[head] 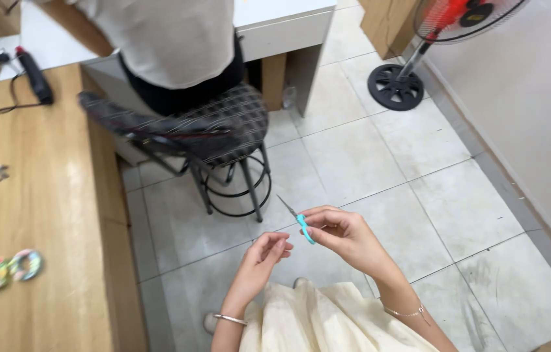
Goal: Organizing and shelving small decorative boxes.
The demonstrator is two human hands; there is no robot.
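The right hand (347, 238) is pinching a small pair of turquoise-handled snips (299, 220), fingers clamped on the handle, blades pointing up toward the stool (223, 130). The left hand (263, 257) is hovering just below the snips, fingertips drawn together; whether they are pinching anything, I cannot tell. Both hands are working over the tiled floor (379, 156), just in front of the stool, where another person is sitting.

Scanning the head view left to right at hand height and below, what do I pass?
Colourful small pieces on the wooden table → left hand → small blue-handled snips pinched in the right hand → bare floor tiles → pale wall.
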